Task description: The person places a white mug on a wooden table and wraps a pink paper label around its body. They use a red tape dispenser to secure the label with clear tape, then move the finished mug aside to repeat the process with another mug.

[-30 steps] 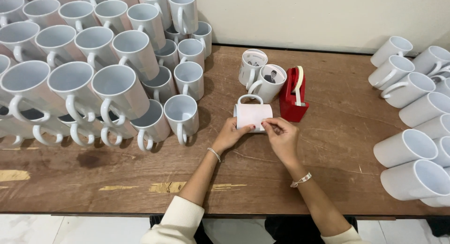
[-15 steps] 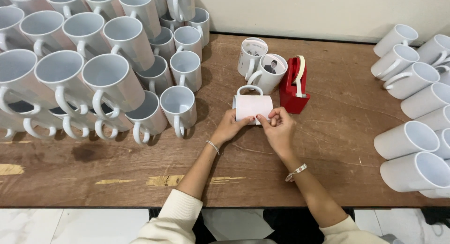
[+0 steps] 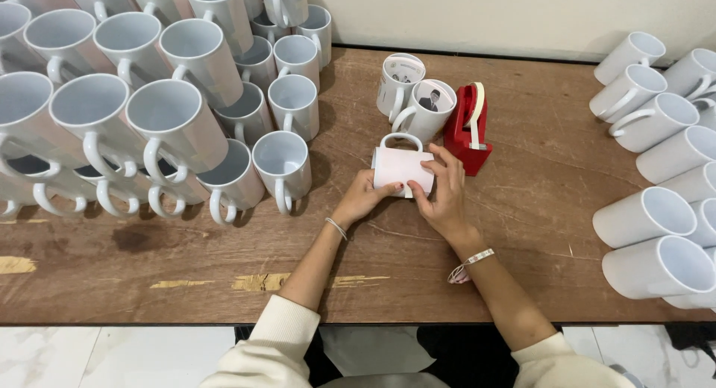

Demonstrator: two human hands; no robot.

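Note:
A white mug wrapped in a sheet of paper (image 3: 401,166) lies on its side on the brown wooden table (image 3: 522,231), handle pointing away from me. My left hand (image 3: 361,198) grips its near left edge. My right hand (image 3: 444,190) presses on its right side, fingers curled over the paper. Just behind the mug stands a red tape dispenser (image 3: 468,127). Two mugs with printed paper inside (image 3: 412,97) stand next to the dispenser on its left.
Stacked white mugs (image 3: 149,112) fill the left and back left of the table. More white mugs (image 3: 664,171) lie on their sides along the right edge. A white wall runs behind the table. The table's front edge is close to my body.
Both hands stay on the paper-wrapped mug; the right hand's fingers have shifted over its right side. The view has moved slightly.

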